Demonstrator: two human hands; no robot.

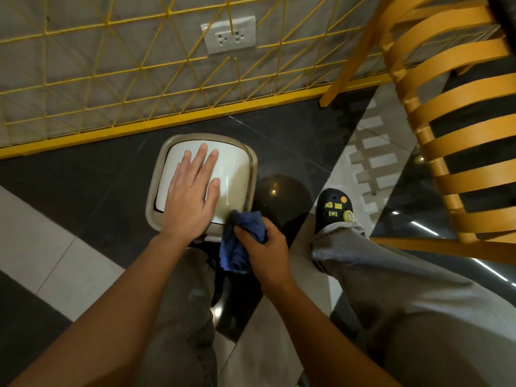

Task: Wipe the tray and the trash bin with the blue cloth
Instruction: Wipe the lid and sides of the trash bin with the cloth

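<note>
A small trash bin (237, 169) with a white swing lid and a beige rim stands on the dark floor in front of me. My left hand (192, 191) lies flat on the lid with fingers spread. My right hand (265, 252) grips the bunched blue cloth (240, 238), which touches the near right corner of the bin. No tray is in view.
A yellow wire grid panel (139, 79) with a yellow base rail runs behind the bin, in front of a grey wall with a socket (229, 34). A wooden slatted chair (452, 135) stands at the right. My knees and a black clog (333, 208) are close to the bin.
</note>
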